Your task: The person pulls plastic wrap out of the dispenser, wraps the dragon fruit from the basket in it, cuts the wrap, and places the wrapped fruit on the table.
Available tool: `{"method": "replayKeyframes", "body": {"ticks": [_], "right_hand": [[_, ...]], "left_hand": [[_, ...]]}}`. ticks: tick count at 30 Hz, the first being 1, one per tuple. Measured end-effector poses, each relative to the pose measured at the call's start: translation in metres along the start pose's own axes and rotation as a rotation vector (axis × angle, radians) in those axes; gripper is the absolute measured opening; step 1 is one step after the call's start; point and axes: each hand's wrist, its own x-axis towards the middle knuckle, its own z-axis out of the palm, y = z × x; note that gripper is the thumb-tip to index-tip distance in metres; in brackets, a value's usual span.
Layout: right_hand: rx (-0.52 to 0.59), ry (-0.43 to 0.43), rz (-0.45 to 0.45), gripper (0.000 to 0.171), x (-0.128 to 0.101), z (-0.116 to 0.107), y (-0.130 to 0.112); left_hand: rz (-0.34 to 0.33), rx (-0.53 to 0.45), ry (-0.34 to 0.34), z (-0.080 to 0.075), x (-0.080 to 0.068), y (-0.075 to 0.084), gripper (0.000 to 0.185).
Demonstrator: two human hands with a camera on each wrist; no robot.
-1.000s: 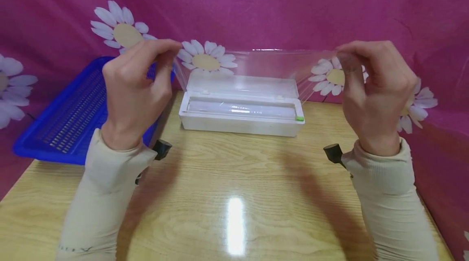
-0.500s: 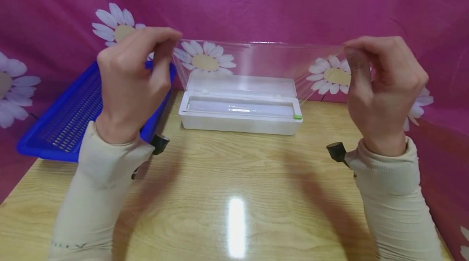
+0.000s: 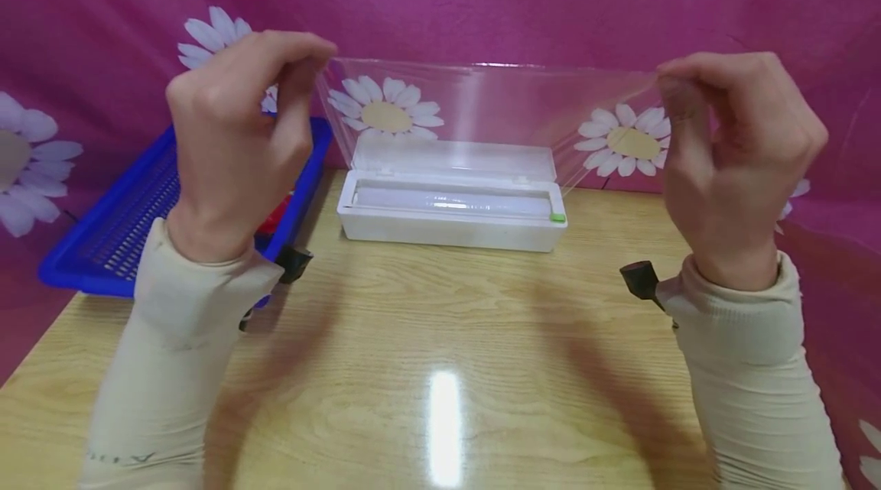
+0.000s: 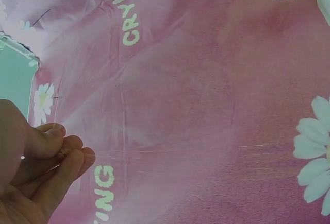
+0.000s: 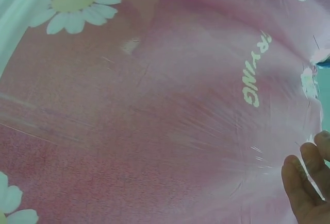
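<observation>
- Head view: we see our left hand (image 3: 234, 131) at the left of the frame and our right hand (image 3: 736, 146) at the right, both raised above the wooden table (image 3: 440, 368).
- Each hand pinches one top corner of a sheet of cling film (image 3: 482, 123), thumb against curled fingers.
- Cling film spans the upper middle of the frame between the two hands and slopes down and back to the roll inside the white dispenser box (image 3: 450, 219), which sits at the middle of the frame with its lid open.
- Through the film we see the daisies of the pink backdrop (image 3: 551, 1), so it is fully clear and marked only by glints and faint creases.
- Left wrist view: our fingertips (image 4: 56, 147) press together at the lower left on the film's edge, with fine tension lines running right.
- Right wrist view: our fingertips (image 5: 309, 183) show at the lower right; stretch lines fan out from them across the film.
- We judge the film very light, thin, soft and clingy: it should fold onto itself if slackened and tear if pulled unevenly.
- Best hold, in our judgement, is at the two outer corners, kept level and evenly taut.
- A blue slotted tray (image 3: 131, 222) lies at the left edge of the table, partly behind our left wrist, with something red in it.
</observation>
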Motion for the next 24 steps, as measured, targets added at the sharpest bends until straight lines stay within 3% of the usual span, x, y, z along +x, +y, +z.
{"method": "replayKeyframes", "body": {"ticks": [10,24], "right_hand": [[0.034,0.036,-0.010,0.019,0.006,-0.002,-0.008],[0.059,0.089,-0.029,0.020,0.017,0.000,-0.018]], "left_hand": [[0.012,0.013,0.031,-0.004,0.005,0.003,0.043],[0.028,0.000,0.135,-0.007,0.013,0.003,0.033]]}}
